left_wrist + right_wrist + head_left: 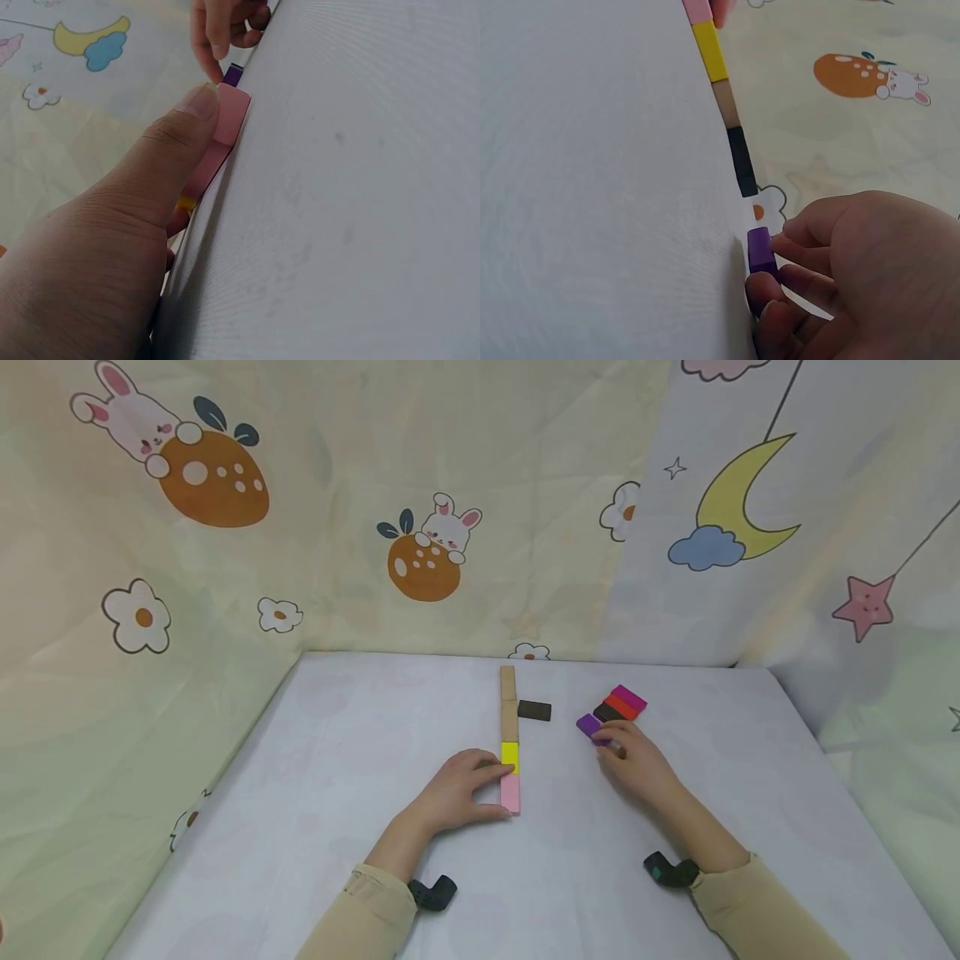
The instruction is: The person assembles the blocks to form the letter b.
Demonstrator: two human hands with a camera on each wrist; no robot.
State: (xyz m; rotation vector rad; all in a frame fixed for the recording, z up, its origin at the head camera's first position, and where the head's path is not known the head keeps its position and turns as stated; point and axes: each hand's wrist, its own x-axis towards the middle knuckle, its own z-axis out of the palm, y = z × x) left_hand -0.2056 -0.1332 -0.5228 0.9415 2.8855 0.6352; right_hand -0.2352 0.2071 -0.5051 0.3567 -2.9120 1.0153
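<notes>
My left hand [459,789] is at the near end of a straight row of flat blocks. Its thumb presses the end of the pink block [510,795], and its index finger reaches across by the yellow block [510,755]. Beyond these, two tan blocks [509,720] continue the row. A dark block [535,710] lies crosswise at the row's right side. Over to the right, my right hand [641,764] pinches a purple block [760,249], partly covered by the fingers. Against it lie a black block [609,712], a red one [622,706] and a magenta one [629,697].
A white cloth covers the table [315,760]. Printed fabric walls [337,460] rise at its back and sides. Each wrist carries a small black device, the left one [433,893] and the right one [671,871] both near the sleeve cuffs.
</notes>
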